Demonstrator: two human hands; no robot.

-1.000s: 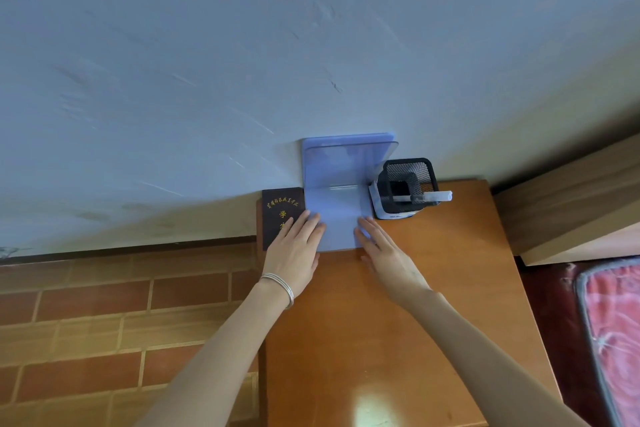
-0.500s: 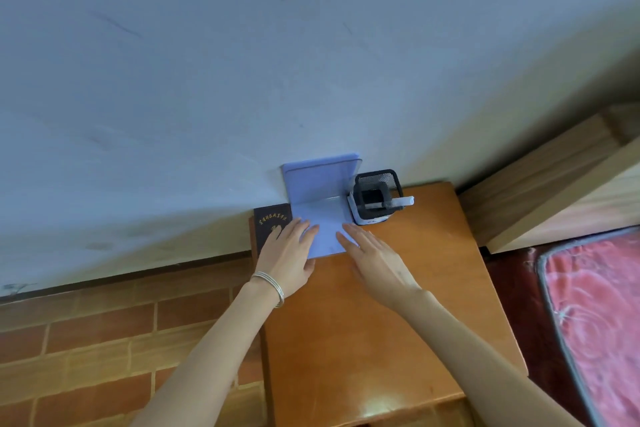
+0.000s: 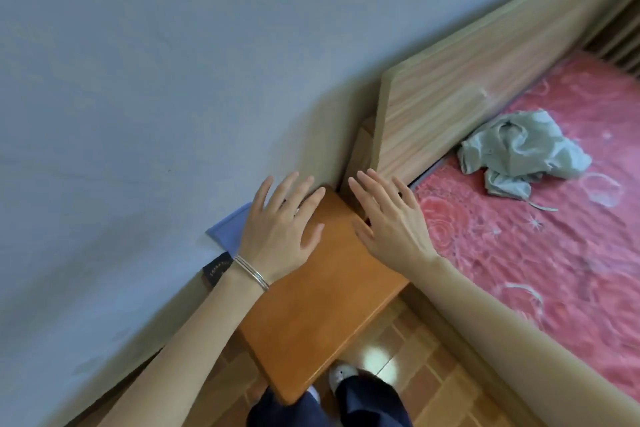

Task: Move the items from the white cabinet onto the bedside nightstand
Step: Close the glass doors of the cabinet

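Both splayed: left hand [image 3: 281, 231], right hand [image 3: 390, 228].

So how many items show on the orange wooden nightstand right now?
2. A pale blue plastic bookend sits against the wall beyond the left hand; a dark booklet with gold lettering lies beside that wrist. The hand may hide others.
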